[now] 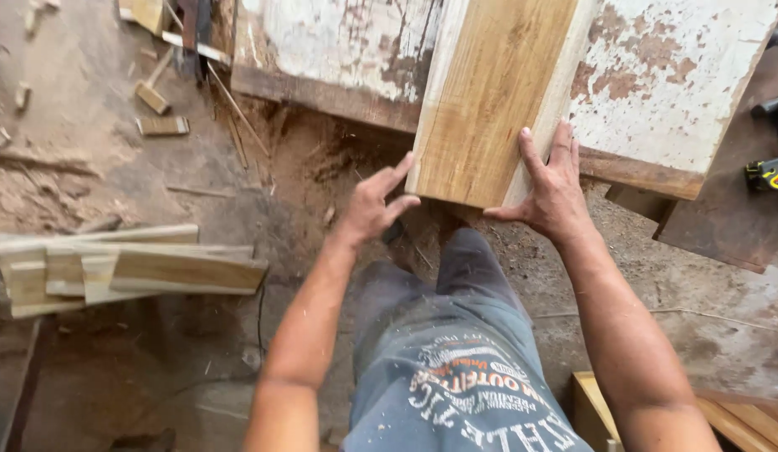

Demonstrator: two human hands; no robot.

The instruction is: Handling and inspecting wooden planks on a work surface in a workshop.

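Timber comes first: a long pale plank (pixel 489 92) is lying lengthwise across a worn table (pixel 673 75) whose white paint is flaking off to brown, and the plank's near end is jutting out past the table's front edge toward the person. The right hand (pixel 552 188) is resting flat on the plank's right near corner, fingers spread apart and pointing up along the board, thumb hooking under the end. The left hand (pixel 374 205) is hovering at the left near corner, fingers loosely curled and apart, the forefinger just touching the plank's edge; it is gripping nothing. Below the hands, the person's grey trousers and printed shirt are filling the lower middle of the view. Sawdust is covering the floor (pixel 113 151) all around. To the left, a stack of cut boards (pixel 130 268) is sitting well apart from the plank, with small wooden offcuts (pixel 159 113) scattered beyond it. At the far right edge, a yellow-and-black power tool (pixel 770 172) is lying near the table.
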